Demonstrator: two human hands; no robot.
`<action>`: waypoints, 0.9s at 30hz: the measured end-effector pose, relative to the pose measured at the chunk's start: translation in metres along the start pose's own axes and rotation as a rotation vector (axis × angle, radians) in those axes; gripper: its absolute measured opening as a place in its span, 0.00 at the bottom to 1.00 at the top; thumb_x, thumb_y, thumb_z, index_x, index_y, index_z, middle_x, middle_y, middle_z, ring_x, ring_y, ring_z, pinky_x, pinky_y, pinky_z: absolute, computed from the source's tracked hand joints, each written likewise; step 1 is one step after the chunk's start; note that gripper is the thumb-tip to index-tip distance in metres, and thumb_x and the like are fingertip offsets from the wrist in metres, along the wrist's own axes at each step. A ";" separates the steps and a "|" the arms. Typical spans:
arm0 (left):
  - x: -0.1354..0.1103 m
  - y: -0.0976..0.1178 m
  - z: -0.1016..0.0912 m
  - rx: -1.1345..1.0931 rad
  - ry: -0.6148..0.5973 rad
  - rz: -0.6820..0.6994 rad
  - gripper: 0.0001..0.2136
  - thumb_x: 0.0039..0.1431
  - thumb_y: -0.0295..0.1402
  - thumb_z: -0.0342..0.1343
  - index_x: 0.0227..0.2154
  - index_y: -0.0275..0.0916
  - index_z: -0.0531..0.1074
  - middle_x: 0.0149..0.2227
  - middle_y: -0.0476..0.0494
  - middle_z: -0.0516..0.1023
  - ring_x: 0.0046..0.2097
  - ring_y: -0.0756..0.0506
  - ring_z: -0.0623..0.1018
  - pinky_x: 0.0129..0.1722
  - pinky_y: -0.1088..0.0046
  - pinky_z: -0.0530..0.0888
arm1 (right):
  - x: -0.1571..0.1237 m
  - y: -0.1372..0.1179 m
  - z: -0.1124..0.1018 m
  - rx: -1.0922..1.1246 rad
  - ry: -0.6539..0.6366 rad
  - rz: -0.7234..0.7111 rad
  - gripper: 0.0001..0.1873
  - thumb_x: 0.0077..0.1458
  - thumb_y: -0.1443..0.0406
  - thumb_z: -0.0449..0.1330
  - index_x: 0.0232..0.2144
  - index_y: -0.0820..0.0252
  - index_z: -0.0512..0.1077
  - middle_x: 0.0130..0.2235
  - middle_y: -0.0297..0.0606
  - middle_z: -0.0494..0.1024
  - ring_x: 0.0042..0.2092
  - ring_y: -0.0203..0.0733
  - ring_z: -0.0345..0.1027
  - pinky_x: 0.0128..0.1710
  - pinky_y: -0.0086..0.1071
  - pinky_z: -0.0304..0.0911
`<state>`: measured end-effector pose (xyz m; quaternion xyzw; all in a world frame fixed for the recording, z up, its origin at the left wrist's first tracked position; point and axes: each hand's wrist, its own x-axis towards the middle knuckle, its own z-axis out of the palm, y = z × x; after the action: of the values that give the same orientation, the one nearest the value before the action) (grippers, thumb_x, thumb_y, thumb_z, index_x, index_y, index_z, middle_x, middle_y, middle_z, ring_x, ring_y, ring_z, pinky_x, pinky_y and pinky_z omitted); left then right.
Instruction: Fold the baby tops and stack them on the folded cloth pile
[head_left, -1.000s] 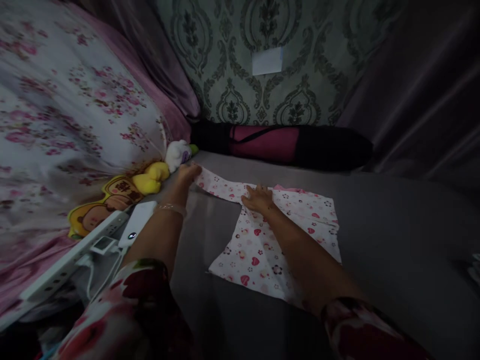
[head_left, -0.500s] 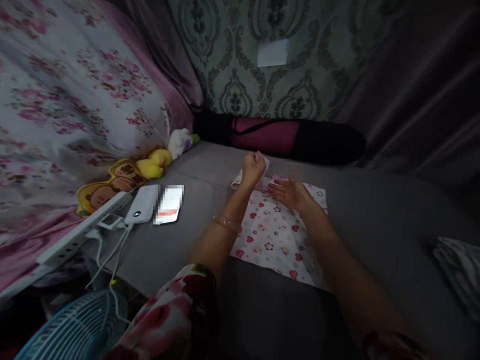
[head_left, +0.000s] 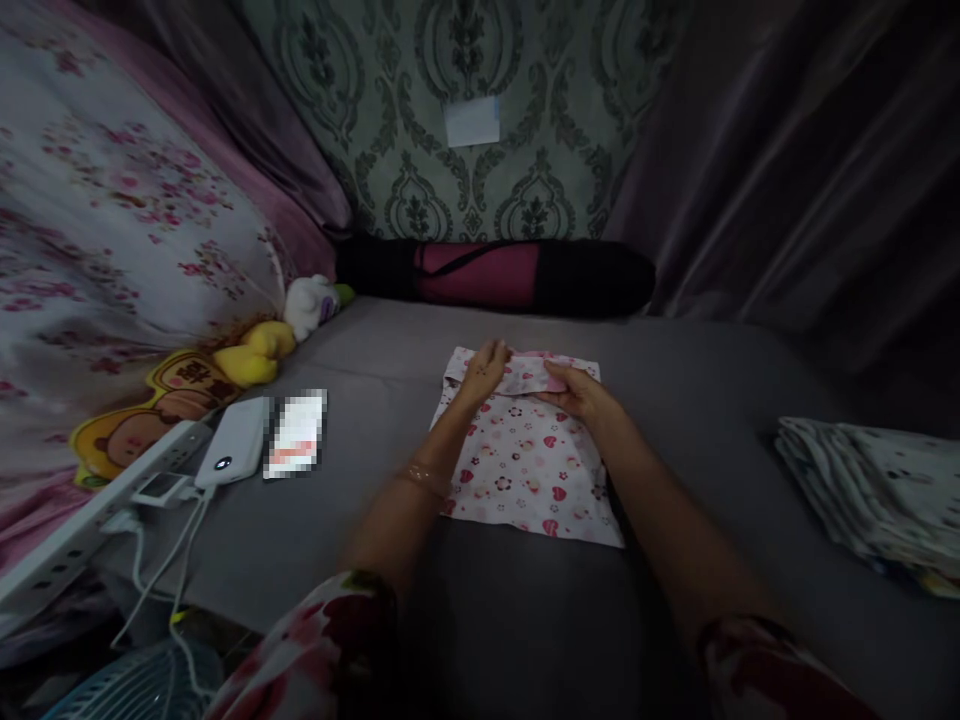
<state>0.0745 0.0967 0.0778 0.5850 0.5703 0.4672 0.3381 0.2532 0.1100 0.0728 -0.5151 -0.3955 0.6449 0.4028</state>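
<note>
A white cloth piece (head_left: 517, 470) printed with red hearts and small flowers lies on the grey bed, its far end turned over into a band with some pink showing. I cannot make out which kind of garment or cloth it is. My left hand (head_left: 484, 374) rests on the left part of this band, fingers stretched out; the fingertips are partly hidden. At the band's right part, my right hand (head_left: 577, 390) grips the fabric, thumb on top and fingers beneath.
Left of the cloth lie a lit phone (head_left: 296, 432), a white power bank (head_left: 234, 440), a power strip (head_left: 97, 515) with cables and plush toys (head_left: 255, 352). A blue fan (head_left: 142, 690) stands lower left. Folded fabrics (head_left: 870, 490) are stacked right; a long black-and-pink bag (head_left: 480, 272) lies behind.
My left hand has come down from holding up the cloth's far end, which is now folded over. My right hand, spread before, has closed on the fabric. The view has swung right.
</note>
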 end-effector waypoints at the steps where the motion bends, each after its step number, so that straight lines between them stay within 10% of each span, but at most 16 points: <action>1: 0.006 -0.007 -0.008 0.062 0.053 -0.016 0.17 0.67 0.37 0.40 0.49 0.36 0.69 0.47 0.36 0.78 0.49 0.45 0.77 0.49 0.68 0.73 | 0.003 0.002 -0.001 0.005 0.051 -0.011 0.10 0.58 0.66 0.56 0.43 0.61 0.68 0.37 0.41 0.78 0.40 0.42 0.73 0.41 0.44 0.73; 8: 0.011 -0.045 -0.042 0.625 -0.065 0.005 0.20 0.65 0.29 0.40 0.57 0.39 0.64 0.56 0.39 0.73 0.58 0.44 0.71 0.58 0.65 0.66 | 0.017 0.006 -0.023 -0.324 0.255 -0.140 0.04 0.56 0.69 0.55 0.35 0.61 0.69 0.32 0.36 0.75 0.32 0.37 0.69 0.36 0.34 0.72; 16: -0.003 -0.062 -0.043 0.944 -0.263 0.075 0.27 0.69 0.42 0.32 0.65 0.36 0.52 0.69 0.35 0.50 0.69 0.37 0.49 0.65 0.49 0.46 | 0.005 0.022 -0.042 -1.148 0.413 -0.477 0.18 0.58 0.65 0.53 0.51 0.65 0.67 0.49 0.51 0.74 0.50 0.49 0.68 0.49 0.37 0.62; 22: -0.021 -0.054 -0.072 0.960 -0.172 -0.021 0.30 0.64 0.46 0.44 0.61 0.27 0.56 0.63 0.23 0.58 0.62 0.34 0.64 0.59 0.61 0.62 | -0.035 0.017 -0.049 -1.260 0.448 -0.515 0.21 0.59 0.67 0.53 0.55 0.66 0.63 0.51 0.54 0.70 0.50 0.50 0.67 0.46 0.35 0.61; 27: -0.081 -0.037 -0.107 0.859 -0.145 -0.142 0.23 0.59 0.40 0.51 0.51 0.27 0.64 0.46 0.27 0.73 0.51 0.36 0.74 0.48 0.64 0.69 | -0.092 0.031 -0.066 -1.294 0.324 -0.353 0.16 0.60 0.60 0.52 0.46 0.63 0.69 0.32 0.43 0.77 0.36 0.47 0.72 0.35 0.33 0.60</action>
<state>-0.0317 0.0072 0.0662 0.6632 0.7262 0.1212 0.1347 0.3277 0.0197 0.0661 -0.6699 -0.7135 0.1188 0.1674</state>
